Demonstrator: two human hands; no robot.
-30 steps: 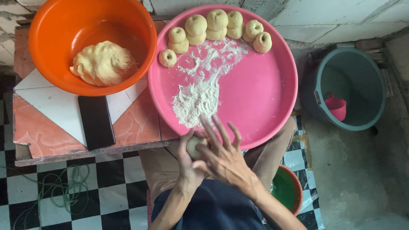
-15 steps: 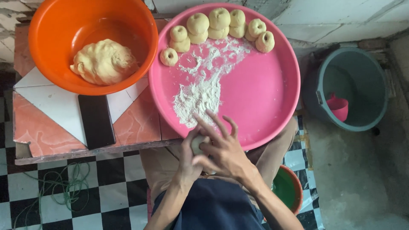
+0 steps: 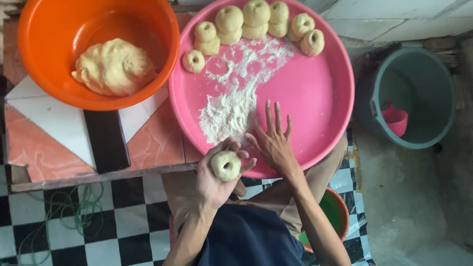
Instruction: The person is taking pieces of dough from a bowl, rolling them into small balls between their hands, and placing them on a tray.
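A tiled tabletop (image 3: pixel 49 143) in red, white and black is seen from above, standing on a black-and-white checkered floor (image 3: pixel 98 221). An orange bowl (image 3: pixel 54 29) with a lump of dough (image 3: pixel 114 66) is set at its far left. A pink tray (image 3: pixel 315 93) overhangs its near right edge. Dough rings (image 3: pixel 256 22) are lined along the tray's far rim, and flour (image 3: pixel 229 111) is strewn across the middle. A dough ring (image 3: pixel 226 165) is cupped in the left hand (image 3: pixel 217 182) at the tray's near rim. The right hand (image 3: pixel 273 145) is laid flat on the tray beside the flour, fingers spread, holding nothing. A grey bucket (image 3: pixel 419 98) is seen on the concrete at right.
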